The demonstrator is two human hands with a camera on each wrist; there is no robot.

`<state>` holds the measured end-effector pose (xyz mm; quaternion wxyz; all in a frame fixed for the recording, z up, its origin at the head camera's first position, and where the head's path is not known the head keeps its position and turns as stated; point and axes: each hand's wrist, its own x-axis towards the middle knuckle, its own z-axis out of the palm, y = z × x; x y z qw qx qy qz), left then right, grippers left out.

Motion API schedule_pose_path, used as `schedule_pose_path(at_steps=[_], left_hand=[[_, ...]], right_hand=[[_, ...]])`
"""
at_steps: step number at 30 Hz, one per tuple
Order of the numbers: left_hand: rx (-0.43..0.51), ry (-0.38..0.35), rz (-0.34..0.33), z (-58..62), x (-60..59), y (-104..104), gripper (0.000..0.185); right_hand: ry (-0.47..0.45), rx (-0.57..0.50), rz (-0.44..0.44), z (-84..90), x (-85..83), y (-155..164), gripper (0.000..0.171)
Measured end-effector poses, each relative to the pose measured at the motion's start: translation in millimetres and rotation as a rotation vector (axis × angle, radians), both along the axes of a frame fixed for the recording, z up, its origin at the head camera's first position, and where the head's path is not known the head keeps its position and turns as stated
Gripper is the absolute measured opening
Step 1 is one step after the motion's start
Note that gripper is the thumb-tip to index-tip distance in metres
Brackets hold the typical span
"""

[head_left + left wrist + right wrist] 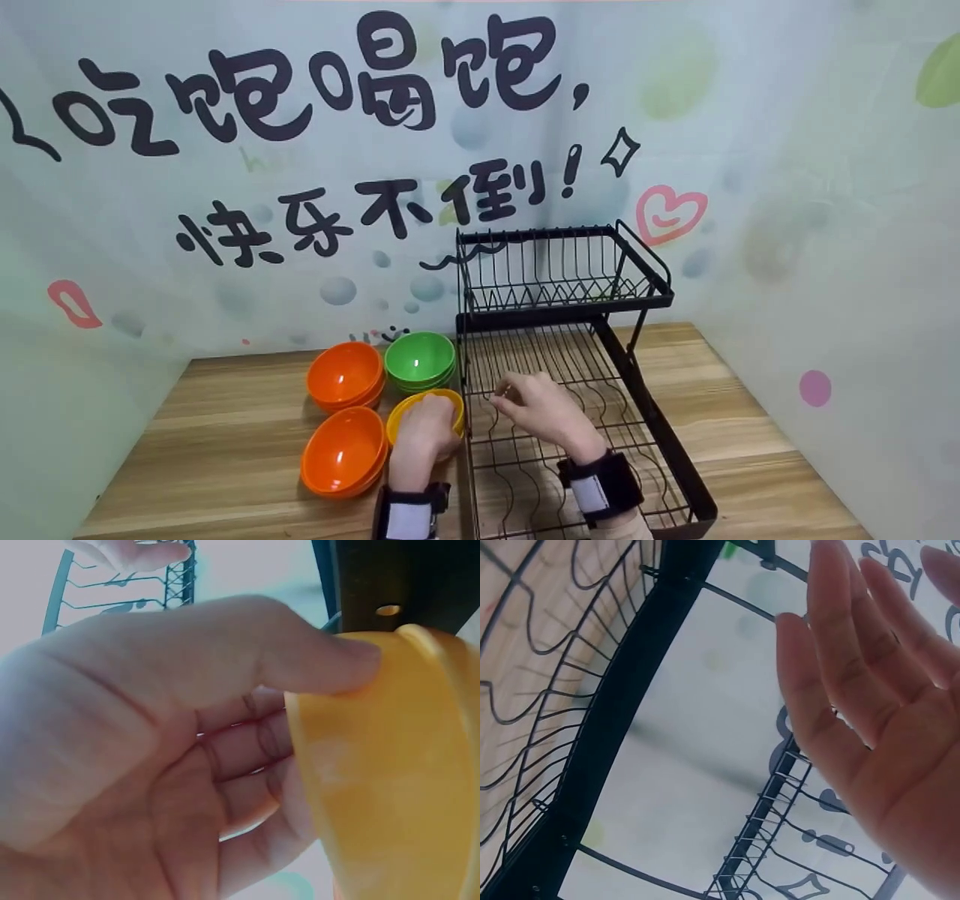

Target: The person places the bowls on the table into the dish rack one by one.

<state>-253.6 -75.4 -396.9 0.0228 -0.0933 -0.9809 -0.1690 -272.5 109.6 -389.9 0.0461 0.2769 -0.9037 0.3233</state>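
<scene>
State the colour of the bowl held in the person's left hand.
The bowl is yellow; it shows best in the left wrist view.

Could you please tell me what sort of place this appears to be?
Probably a mock kitchen corner set up for dish handling: a black two-tier dish rack and orange bowls suggest a kitchen, while the printed backdrop looks staged.

This looks like a staged kitchen corner, a small booth set up for dishes. A wood-grain table (225, 427) stands enclosed on three sides by printed sheets (795, 187), the back one bearing a Chinese slogan (397, 217) about eating and drinking; the dish rack (570, 307) and stacked bowls (343, 450) suggest kitchen use.
</scene>
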Motion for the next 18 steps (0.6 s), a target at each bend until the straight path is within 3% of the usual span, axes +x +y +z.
schedule_pose_path(at_steps=[12, 18], left_hand=[[-0.047, 0.120, -0.042, 10.2, 3.0, -1.5, 0.031], [-0.023, 0.263, -0.077, 10.5, 4.8, 0.0, 0.029]], right_hand=[[-0.031, -0.024, -0.101, 5.9, 6.1, -0.3, 0.016], [-0.025, -0.034, -0.140, 7.0, 7.3, -1.2, 0.020]])
